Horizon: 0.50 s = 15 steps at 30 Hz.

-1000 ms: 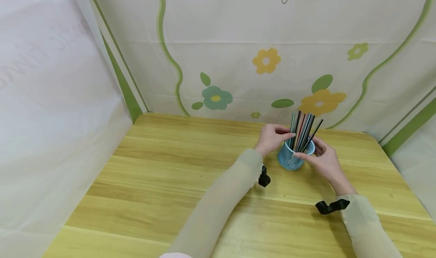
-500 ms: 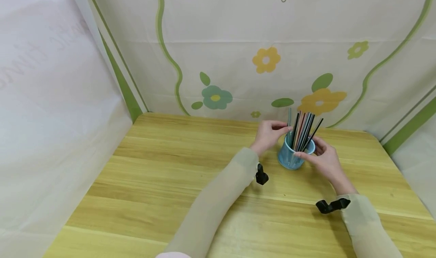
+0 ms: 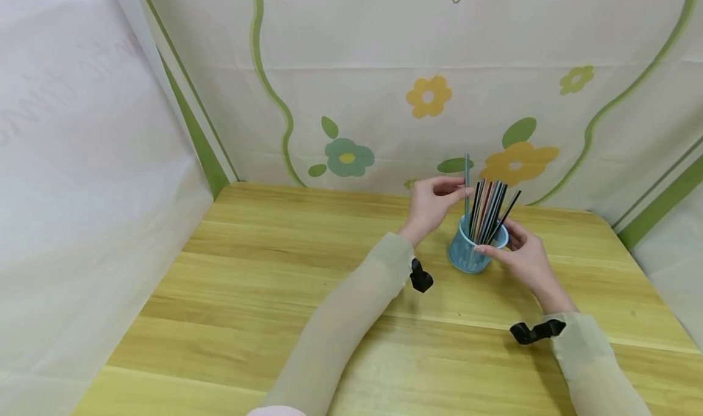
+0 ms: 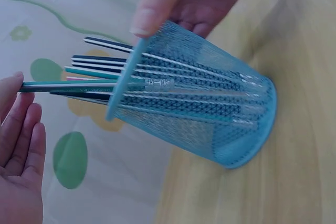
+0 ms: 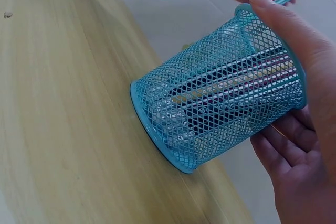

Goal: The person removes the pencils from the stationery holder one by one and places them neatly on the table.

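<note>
A light-blue mesh pencil cup (image 3: pixel 465 258) stands upright on the wooden table (image 3: pixel 263 269), holding several pencils (image 3: pixel 490 211) in dark, red and pale colours. My left hand (image 3: pixel 430 204) pinches a green pencil (image 3: pixel 467 171) near its top, between thumb and fingers. That pencil is drawn partly up, higher than the others; in the left wrist view its silver-banded lower end (image 4: pixel 159 84) shows through the mesh inside the cup. My right hand (image 3: pixel 526 258) grips the cup near its rim from the right, thumb at the front and fingers round the far side.
Close behind the cup hangs a white cloth backdrop (image 3: pixel 384 44) printed with flowers and leaves. Another white cloth (image 3: pixel 82 190) hangs along the left side. Each sleeve carries a small black wrist camera (image 3: pixel 535 332). The table's far edge runs just behind the cup.
My left hand has risen, separating the green pencil from the bunch and drawing it up at the cup's left side. My right hand and the cup have stayed in place.
</note>
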Motion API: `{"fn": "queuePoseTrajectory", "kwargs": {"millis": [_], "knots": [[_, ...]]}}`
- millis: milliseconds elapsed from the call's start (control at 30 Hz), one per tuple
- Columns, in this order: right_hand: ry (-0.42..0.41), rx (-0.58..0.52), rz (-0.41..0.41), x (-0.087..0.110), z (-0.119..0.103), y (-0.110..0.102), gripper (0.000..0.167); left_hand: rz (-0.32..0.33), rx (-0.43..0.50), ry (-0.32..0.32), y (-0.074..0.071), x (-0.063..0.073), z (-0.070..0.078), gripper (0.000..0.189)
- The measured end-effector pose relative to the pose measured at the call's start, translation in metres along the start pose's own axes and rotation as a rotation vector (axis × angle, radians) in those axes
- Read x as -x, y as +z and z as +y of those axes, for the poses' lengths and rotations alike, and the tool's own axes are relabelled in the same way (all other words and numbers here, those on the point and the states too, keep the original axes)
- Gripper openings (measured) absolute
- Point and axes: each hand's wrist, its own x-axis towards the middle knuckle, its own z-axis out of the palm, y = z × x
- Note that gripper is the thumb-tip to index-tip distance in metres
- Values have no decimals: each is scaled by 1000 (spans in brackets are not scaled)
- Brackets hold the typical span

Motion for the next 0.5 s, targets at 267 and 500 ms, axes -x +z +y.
{"fn": "queuePoseTrajectory", "kwargs": {"millis": [267,500], "knots": [[28,-4,5,0,-3,-1,81,60,89,36,-13,-6,20,21],[40,-5,0,0,-1,-2,82,43,251,32,-30,-9,32,21]]}}
